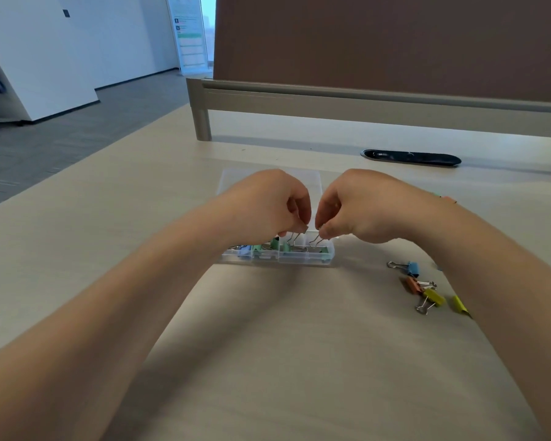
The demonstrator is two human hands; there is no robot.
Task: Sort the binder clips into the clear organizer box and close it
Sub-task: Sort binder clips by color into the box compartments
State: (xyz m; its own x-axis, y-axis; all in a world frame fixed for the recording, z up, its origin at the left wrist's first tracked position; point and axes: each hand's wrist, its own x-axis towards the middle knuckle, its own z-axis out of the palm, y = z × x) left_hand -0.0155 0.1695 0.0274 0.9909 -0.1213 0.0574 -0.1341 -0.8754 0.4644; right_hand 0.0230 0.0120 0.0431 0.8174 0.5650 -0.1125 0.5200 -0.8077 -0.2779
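Head view, looking forward and down across a pale wood-grain worktop (268, 361). Centre: clear organizer box (299, 257), lid (236, 179) laid open toward 12 o'clock, compartments along the near wall holding blue and green binder clips (261, 248). Left hand (268, 205) above the box, grip pinched together on a wire clip handle (295, 238) over a middle compartment. Right hand (363, 208) just at 3 o'clock of the left, fingertips nearly meeting it, grip likewise pinched on a second wire handle (315, 239) over the neighbouring compartment; clip bodies under both handles partly hidden by the box dividers, colour apparently green. Both forearms bare, entering from 7 and 5 o'clock. Loose clips on the worktop at 4 o'clock of the box, well apart from it: blue clip (411, 268), orange clip (414, 285) just below it, yellow clip (433, 298) touching the orange one, and a second yellow clip (458, 304) partly covered by the right forearm. Further small coloured pieces at 3 o'clock beyond the right wrist, too hidden to identify. Black oval cable port (411, 158) at 1 o'clock of the box, near the far edge. Brown partition screen (395, 43) on a grey rail behind the worktop at 12 o'clock; grey floor and white walls at 10 o'clock.
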